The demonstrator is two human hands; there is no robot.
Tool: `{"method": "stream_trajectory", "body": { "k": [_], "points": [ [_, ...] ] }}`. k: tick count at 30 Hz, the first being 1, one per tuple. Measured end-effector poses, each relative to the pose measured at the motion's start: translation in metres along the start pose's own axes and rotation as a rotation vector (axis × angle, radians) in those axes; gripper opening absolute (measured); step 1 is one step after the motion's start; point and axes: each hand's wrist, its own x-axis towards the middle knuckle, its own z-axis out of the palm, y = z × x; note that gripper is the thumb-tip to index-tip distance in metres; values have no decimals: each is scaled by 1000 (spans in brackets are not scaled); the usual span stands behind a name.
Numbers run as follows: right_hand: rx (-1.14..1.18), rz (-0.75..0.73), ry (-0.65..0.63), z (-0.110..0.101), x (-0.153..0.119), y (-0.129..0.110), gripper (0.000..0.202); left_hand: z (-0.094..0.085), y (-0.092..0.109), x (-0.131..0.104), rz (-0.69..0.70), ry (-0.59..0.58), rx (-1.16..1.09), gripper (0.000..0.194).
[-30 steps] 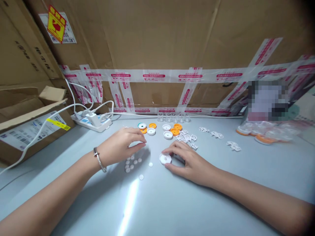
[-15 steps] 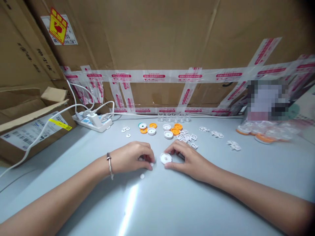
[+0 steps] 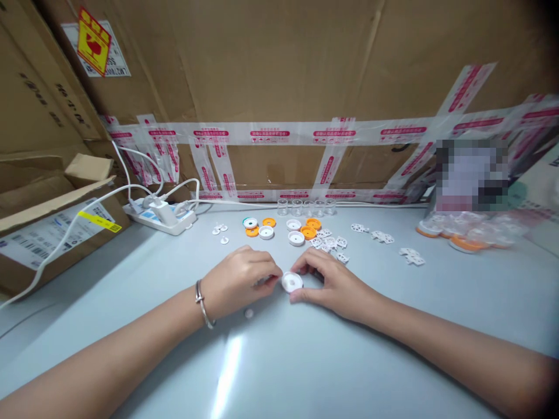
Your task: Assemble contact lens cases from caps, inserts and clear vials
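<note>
My right hand (image 3: 329,282) grips the rim of a round white cap (image 3: 287,287) between thumb and fingers. The cap lies at the table's middle with its hollow side up and a greyish spot at its centre. My left hand (image 3: 247,276), with a bracelet at the wrist, has its thumb and forefinger pinched together at the cap's left edge. What sits between those fingertips is hidden. A small white disc (image 3: 248,313) lies on the table just below my left hand. Several small white pieces (image 3: 224,240) with stems lie beyond it.
White caps (image 3: 296,238) and orange caps (image 3: 269,222) stand farther back. Clear cups (image 3: 309,208) line the cardboard wall. White openwork pieces (image 3: 411,256) lie to the right, near a bag of clear-and-orange items (image 3: 469,243). A power strip (image 3: 174,223) and an open carton (image 3: 61,233) are at left.
My left hand has moved right, from over the table to the cap's edge. The small white piece at its fingertips no longer shows. My right hand keeps its grip on the cap.
</note>
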Motion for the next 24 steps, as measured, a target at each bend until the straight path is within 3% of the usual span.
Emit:
{"method": "stream_trajectory", "body": {
  "k": [5, 14, 24],
  "points": [
    [-7, -10, 23, 1, 0, 1, 35, 8, 4, 3, 76, 62, 31, 11],
    [-24, -14, 34, 1, -3, 0, 33, 6, 5, 2, 195, 54, 157, 16],
    [-13, -21, 31, 1, -2, 1, 35, 5, 6, 1, 201, -27, 188, 19]
  ]
}}
